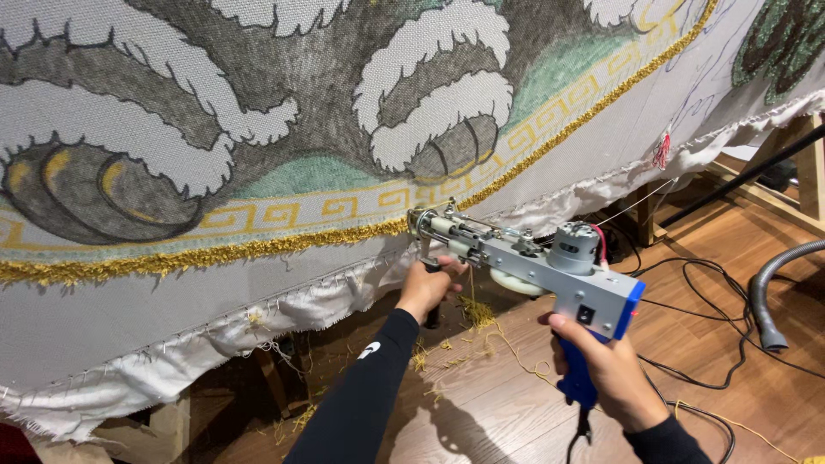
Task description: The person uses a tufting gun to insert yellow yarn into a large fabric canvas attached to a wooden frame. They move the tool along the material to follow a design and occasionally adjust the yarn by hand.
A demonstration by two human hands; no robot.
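- My right hand (612, 371) is wrapped around the blue rear handle of the tufting gun (528, 258), fingers closed tight on the grip, index area up near the grey body.
- My left hand (427, 285) is closed on the gun's black front handle, just below the nose, black sleeve running down toward me.
- The tufting gun sits tilted, nose up-left, its tip touching the stretched backing cloth (258, 283) right at the gold yarn border (215, 251).
- I see a small round motor on top of the gun, with a red wire beside it.
- The cloth carries a tufted design: grey and white shapes, green patch, a yellow key-pattern band above the gold line.
- The cloth's lower frayed white edge hangs loose over a wooden frame (808, 163).
- Gold yarn scraps (473, 314) lie on the wooden floor (507, 404) under the gun, and a thin gold strand runs across the boards.
- Black cables (713, 301) lie across the floor at right; a grey hose (765, 296) curves beside them.
- A power cord drops from the blue handle's base.
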